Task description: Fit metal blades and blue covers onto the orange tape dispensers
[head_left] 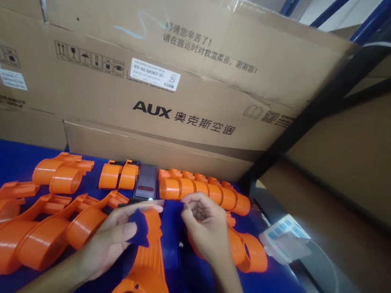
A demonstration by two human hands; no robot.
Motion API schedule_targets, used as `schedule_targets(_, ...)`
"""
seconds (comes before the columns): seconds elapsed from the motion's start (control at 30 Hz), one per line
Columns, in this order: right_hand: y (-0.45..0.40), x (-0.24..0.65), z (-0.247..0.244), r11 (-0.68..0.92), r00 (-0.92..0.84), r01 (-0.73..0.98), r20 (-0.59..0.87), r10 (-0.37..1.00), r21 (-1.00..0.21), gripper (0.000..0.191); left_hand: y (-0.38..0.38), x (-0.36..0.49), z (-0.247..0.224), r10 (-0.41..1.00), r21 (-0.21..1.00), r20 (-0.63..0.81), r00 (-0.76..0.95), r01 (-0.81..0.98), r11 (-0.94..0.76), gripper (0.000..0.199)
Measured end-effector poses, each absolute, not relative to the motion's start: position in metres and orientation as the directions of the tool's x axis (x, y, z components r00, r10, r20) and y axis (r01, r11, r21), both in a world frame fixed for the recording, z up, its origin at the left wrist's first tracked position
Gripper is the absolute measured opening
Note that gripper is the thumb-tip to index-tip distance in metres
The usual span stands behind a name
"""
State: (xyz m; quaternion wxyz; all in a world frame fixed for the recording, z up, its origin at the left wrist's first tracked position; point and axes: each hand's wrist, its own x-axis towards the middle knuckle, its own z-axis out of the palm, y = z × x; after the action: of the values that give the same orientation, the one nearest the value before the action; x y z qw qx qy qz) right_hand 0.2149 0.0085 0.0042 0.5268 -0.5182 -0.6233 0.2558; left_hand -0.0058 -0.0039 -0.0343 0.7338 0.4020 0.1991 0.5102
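Note:
My left hand (109, 240) is closed round the handle end of an orange plastic part (150, 266), whose wide ring points down toward me. Under the left thumb, a small dark blue piece (140, 228) with a jagged edge lies against the handle. My right hand (207, 228) is apart from the part, just to its right. Its thumb and index finger are pinched together; whatever lies between them is too small to make out. Behind that hand are more orange parts (254, 253), partly covered by it.
Several orange ring parts (45, 242) lie on the blue tabletop (0, 152) at left, with a row of orange rings (200, 191) at the back. A phone (145, 188) stands among them. A large cardboard box (188, 89) forms the back wall. At right sits a white device (285, 239) with a cable.

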Motion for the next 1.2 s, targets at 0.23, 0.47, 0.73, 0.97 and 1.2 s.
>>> schedule_targets(0.23, 0.008, 0.209, 0.002, 0.324, 0.031, 0.121, 0.33, 0.943, -0.938, 0.022, -0.005, -0.003, -0.037, 0.945, 0.838, 0.11, 0.31, -0.54, 0.08, 0.043)
schedule_targets(0.47, 0.004, 0.202, 0.001, 0.21, -0.157, 0.08, 0.195, 0.968, -0.975, 0.031, 0.002, -0.003, -0.041, 0.968, 0.64, 0.028, 0.249, -0.749, 0.174, 0.041)
schedule_targets(0.73, -0.003, 0.191, -0.002, 0.187, -0.242, 0.07, 0.165, 0.956, -0.98, 0.032, 0.0, -0.002, -0.032, 0.965, 0.666, 0.023, 0.262, -0.724, 0.18, 0.048)
schedule_targets(0.97, -0.001, 0.196, 0.001, 0.413, -0.166, 0.083, 0.396, 0.903, -0.907, 0.029, 0.001, -0.001, -0.045, 0.984, 0.731, 0.086, 0.154, -0.681, 0.043, 0.043)
schedule_targets(1.2, 0.002, 0.206, 0.006, 0.596, -0.156, 0.159, 0.576, 0.802, -0.787, 0.028, 0.002, 0.0, -0.05, 0.978, 0.746, 0.19, 0.091, -0.661, -0.083, 0.05)
